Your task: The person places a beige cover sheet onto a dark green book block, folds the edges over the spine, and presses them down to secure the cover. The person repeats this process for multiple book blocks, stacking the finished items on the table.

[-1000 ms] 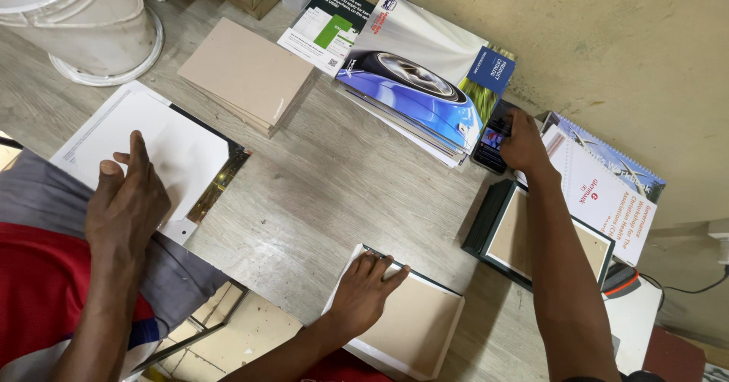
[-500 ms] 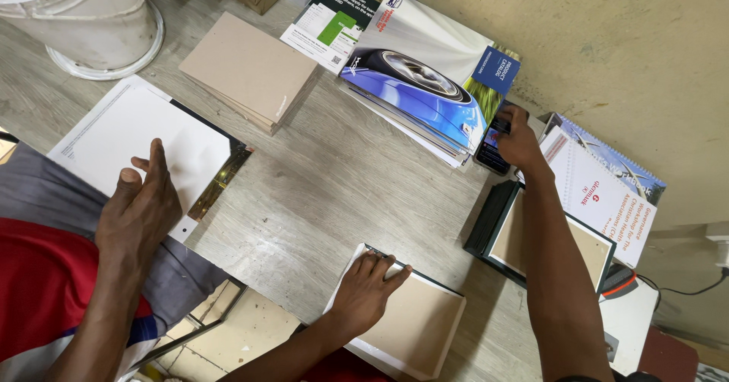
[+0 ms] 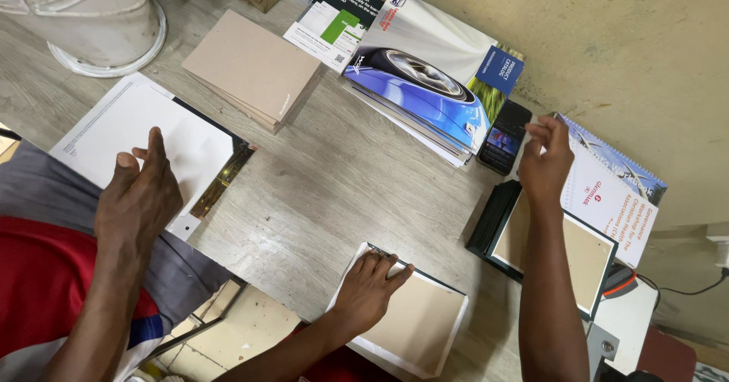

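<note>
Left hand open, flat on the white-edged tan panel at the desk's near edge, right hand fingers curled beside the black phone, grip unclear, co-worker's hand on white sheet

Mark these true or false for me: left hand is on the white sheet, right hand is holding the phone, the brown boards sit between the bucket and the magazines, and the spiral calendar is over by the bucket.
1. The left hand rests on the white sheet. True.
2. The right hand holds the phone. False: its fingers lie on the corner of a white-edged brown panel; the phone lies on the table, beside another person's hand.
3. The stack of brown boards lies between the white bucket and the magazines. True.
4. The spiral calendar lies by the bucket. False: it is at the far right, by the wall.
</note>
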